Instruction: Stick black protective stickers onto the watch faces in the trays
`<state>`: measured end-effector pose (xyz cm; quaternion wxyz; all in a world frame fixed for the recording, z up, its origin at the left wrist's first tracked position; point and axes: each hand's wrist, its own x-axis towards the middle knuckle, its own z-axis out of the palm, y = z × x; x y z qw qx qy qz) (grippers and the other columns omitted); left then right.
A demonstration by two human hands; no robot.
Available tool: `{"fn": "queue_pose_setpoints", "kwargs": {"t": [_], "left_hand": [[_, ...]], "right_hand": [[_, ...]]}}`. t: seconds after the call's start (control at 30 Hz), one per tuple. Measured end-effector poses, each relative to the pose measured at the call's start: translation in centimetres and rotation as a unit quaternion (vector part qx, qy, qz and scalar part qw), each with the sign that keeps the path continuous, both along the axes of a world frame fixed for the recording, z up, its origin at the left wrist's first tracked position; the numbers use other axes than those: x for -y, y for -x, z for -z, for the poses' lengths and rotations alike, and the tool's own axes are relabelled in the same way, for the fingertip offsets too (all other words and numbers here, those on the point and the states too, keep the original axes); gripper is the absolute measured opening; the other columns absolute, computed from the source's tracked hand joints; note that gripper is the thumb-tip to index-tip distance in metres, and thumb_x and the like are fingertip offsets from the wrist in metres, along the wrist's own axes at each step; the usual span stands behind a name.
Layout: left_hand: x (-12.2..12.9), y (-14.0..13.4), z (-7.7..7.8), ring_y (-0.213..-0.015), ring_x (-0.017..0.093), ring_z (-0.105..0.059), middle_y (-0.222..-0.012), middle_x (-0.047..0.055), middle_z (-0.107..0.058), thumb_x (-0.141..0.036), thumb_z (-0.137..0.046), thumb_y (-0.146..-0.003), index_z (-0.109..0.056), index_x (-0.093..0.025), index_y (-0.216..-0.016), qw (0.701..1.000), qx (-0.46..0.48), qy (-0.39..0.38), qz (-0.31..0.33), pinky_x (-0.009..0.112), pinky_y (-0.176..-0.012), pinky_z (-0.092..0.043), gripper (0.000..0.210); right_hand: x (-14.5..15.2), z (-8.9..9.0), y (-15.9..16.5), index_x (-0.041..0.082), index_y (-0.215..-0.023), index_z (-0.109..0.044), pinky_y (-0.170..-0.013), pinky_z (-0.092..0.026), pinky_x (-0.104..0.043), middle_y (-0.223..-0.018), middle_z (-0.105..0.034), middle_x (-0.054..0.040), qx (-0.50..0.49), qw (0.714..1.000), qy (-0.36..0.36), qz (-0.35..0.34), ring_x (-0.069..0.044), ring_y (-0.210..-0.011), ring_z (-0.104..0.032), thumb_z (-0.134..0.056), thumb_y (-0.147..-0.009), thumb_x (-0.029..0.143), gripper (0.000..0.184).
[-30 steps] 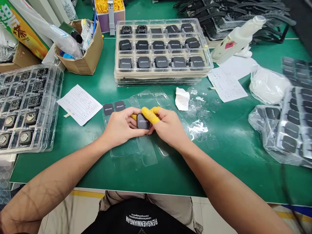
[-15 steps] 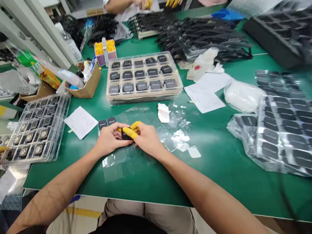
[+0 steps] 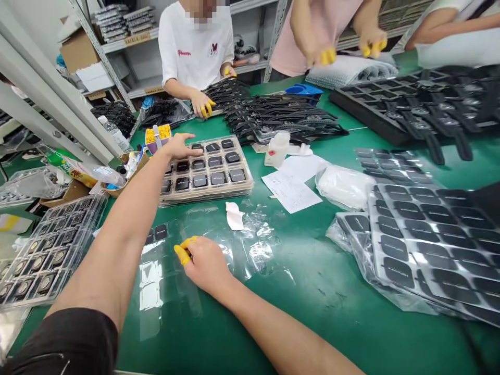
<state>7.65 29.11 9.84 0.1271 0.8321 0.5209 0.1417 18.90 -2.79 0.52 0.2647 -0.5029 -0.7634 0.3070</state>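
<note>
My left hand (image 3: 180, 148) reaches over the back left of the clear tray (image 3: 211, 195), thumb and a finger spread apart, hiding some compartments. Black square-faced cases (image 3: 218, 178) with pale lettering sit in the tray's compartments. My right hand (image 3: 206, 263) hovers low over the green table, its fingers curled in yellow finger cots (image 3: 183, 255). Whatever it may hold is hidden. Beside it lies a clear film sheet (image 3: 150, 284) with a couple of black square stickers (image 3: 160, 232) at its top. A crumpled white tissue (image 3: 234, 216) rests in front of the tray.
On the left stands a tray of round-centred parts (image 3: 42, 255). Stacked sheets of black stickers (image 3: 398, 245) lie right, near a white bag (image 3: 344, 186) and papers (image 3: 292, 190). Black straps (image 3: 289, 117) pile up behind. Co-workers' hands (image 3: 203, 105) work across the table.
My hands have parted; the black case is no longer seen between them. My left hand has moved forward to the tray; my right stays near the film. The view has tilted up.
</note>
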Motion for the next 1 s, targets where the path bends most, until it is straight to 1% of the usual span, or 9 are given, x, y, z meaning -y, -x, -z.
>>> {"fn": "queue_pose_setpoints", "kwargs": {"t": [0.23, 0.4, 0.53, 0.57, 0.6, 0.7, 0.77, 0.9, 1.0], "left_hand": [[-1.7, 3.0, -2.4, -0.114, 0.033, -0.068, -0.104, 0.008, -0.083, -0.042, -0.078, -0.079, -0.082, -0.021, -0.115, 0.967, -0.245, 0.047, 0.050, 0.040, -0.106, -0.046, 0.042], [0.8, 1.6, -2.0, -0.125, 0.037, -0.065, -0.116, 0.019, -0.078, -0.032, -0.069, -0.090, -0.076, -0.012, -0.100, 0.990, -0.144, 0.012, -0.001, 0.046, -0.114, -0.043, 0.023], [9.5, 1.7, 0.3, -0.138, 0.032, -0.059, -0.140, 0.021, -0.066, -0.038, -0.042, -0.109, -0.061, -0.015, -0.124, 0.996, 0.032, -0.047, -0.074, 0.048, -0.120, -0.043, 0.034], [12.6, 2.1, 1.3, -0.136, 0.032, -0.061, -0.137, 0.020, -0.068, -0.040, -0.051, -0.107, -0.060, -0.016, -0.122, 0.966, 0.232, -0.013, -0.110, 0.049, -0.121, -0.043, 0.030], [15.9, 2.8, 2.3, -0.126, 0.030, -0.068, -0.128, 0.016, -0.071, -0.048, -0.052, -0.107, -0.057, -0.019, -0.121, 0.951, 0.287, 0.021, -0.110, 0.049, -0.114, -0.051, 0.033], [24.5, 5.1, 5.1, -0.091, 0.028, -0.078, -0.099, 0.011, -0.076, -0.070, -0.073, -0.090, -0.061, -0.018, -0.100, 0.906, 0.367, 0.197, -0.082, 0.047, -0.088, -0.065, 0.054], [28.1, 6.4, 6.0, -0.077, 0.023, -0.077, -0.088, 0.008, -0.076, -0.072, -0.086, -0.077, -0.063, -0.017, -0.089, 0.868, 0.392, 0.296, -0.068, 0.041, -0.078, -0.067, 0.061], [30.1, 7.2, 6.2, -0.070, 0.017, -0.074, -0.084, 0.003, -0.077, -0.059, -0.104, -0.056, -0.072, -0.016, -0.091, 0.754, 0.446, 0.477, -0.077, 0.029, -0.069, -0.064, 0.065], [30.1, 7.2, 6.1, -0.063, 0.015, -0.070, -0.076, 0.002, -0.074, -0.054, -0.106, -0.056, -0.076, -0.016, -0.088, 0.717, 0.450, 0.527, -0.077, 0.025, -0.060, -0.060, 0.058]], "right_hand": [[-0.4, 0.5, -0.1, 0.030, -0.087, -0.077, -0.064, -0.053, -0.037, -0.087, -0.081, -0.0037, -0.011, 0.999, -0.039, -0.001, -0.029, -0.085, -0.075, -0.061, -0.097, 0.044, 0.023], [0.3, 0.4, 0.3, 0.027, -0.089, -0.078, -0.065, -0.057, -0.037, -0.085, -0.079, -0.0041, -0.062, 0.994, -0.084, 0.019, -0.026, -0.080, -0.074, -0.062, -0.099, 0.038, 0.022], [-0.1, 0.0, -0.7, 0.027, -0.120, -0.075, -0.082, -0.062, -0.038, -0.108, -0.077, -0.0088, -0.130, 0.976, -0.153, 0.084, -0.022, -0.088, -0.071, -0.052, -0.108, 0.032, 0.027], [-0.5, -0.1, -1.2, 0.025, -0.127, -0.073, -0.085, -0.063, -0.040, -0.115, -0.074, -0.0118, -0.142, 0.970, -0.169, 0.103, -0.023, -0.091, -0.069, -0.050, -0.108, 0.032, 0.030], [-1.0, -0.1, -1.8, 0.023, -0.133, -0.071, -0.086, -0.063, -0.042, -0.121, -0.071, -0.0146, -0.153, 0.964, -0.186, 0.115, -0.023, -0.095, -0.068, -0.051, -0.108, 0.031, 0.032], [-2.3, -0.1, -3.7, 0.028, -0.138, -0.068, -0.093, -0.064, -0.045, -0.142, -0.061, -0.0147, -0.155, 0.955, -0.248, 0.050, -0.023, -0.106, -0.065, -0.060, -0.103, 0.022, 0.036], [-2.5, 0.0, -4.2, 0.032, -0.129, -0.073, -0.094, -0.065, -0.046, -0.145, -0.061, -0.0111, -0.140, 0.950, -0.277, -0.041, -0.022, -0.107, -0.065, -0.064, -0.101, 0.017, 0.033], [-1.8, -0.1, -3.3, 0.027, -0.110, -0.075, -0.091, -0.064, -0.040, -0.116, -0.072, -0.0077, -0.172, 0.943, -0.261, -0.111, -0.020, -0.102, -0.067, -0.065, -0.104, 0.022, 0.013], [-1.2, -0.4, -2.5, 0.025, -0.097, -0.073, -0.087, -0.061, -0.037, -0.102, -0.071, -0.0063, -0.210, 0.946, -0.218, -0.111, -0.019, -0.096, -0.067, -0.066, -0.103, 0.026, 0.009]]}}
